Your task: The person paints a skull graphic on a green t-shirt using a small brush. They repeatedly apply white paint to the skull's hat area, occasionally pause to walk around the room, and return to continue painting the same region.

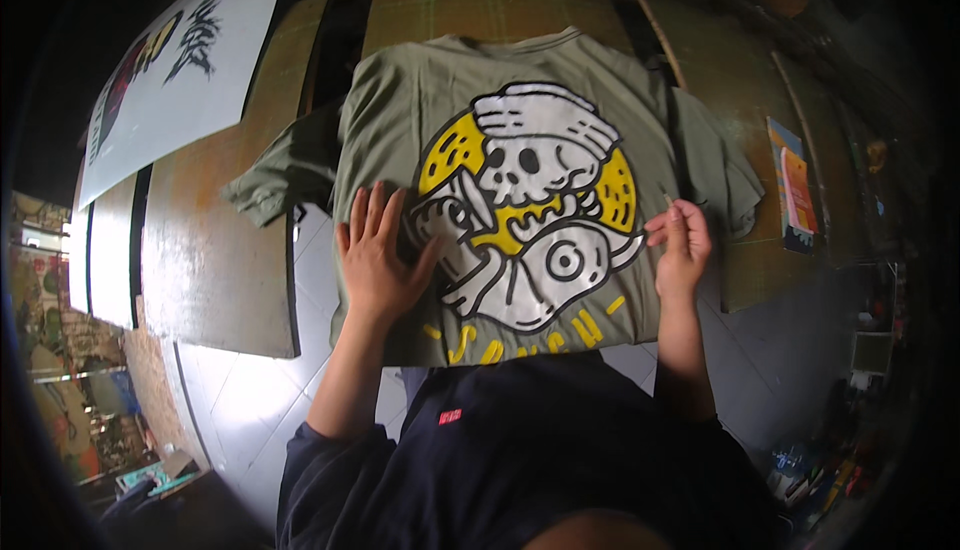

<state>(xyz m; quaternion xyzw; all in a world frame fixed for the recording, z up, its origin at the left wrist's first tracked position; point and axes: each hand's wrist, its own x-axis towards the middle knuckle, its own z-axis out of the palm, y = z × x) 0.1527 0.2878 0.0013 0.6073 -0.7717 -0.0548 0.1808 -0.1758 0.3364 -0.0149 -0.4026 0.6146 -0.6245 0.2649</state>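
An olive-green T-shirt [385,120] lies spread out in front of me, collar at the far end and lower edge toward my body. Its large print [545,200] shows a skull in a white cap over a yellow disc, with a white one-eyed shape below. My left hand [378,260] rests flat on the shirt, left of the print, with its fingers spread. Over the shirt's right side, my right hand [682,245] pinches a small, thin, pale stick-like thing [669,200] between thumb and fingers; its exact kind is too small to tell.
Brown boards [215,250] stand under and around the shirt, with gaps between them. A white printed sheet [185,70] lies at the far left. Orange and blue flat items [796,185] lie on the right board. Cluttered shelves [55,300] stand left; assorted small things [825,480] are at lower right.
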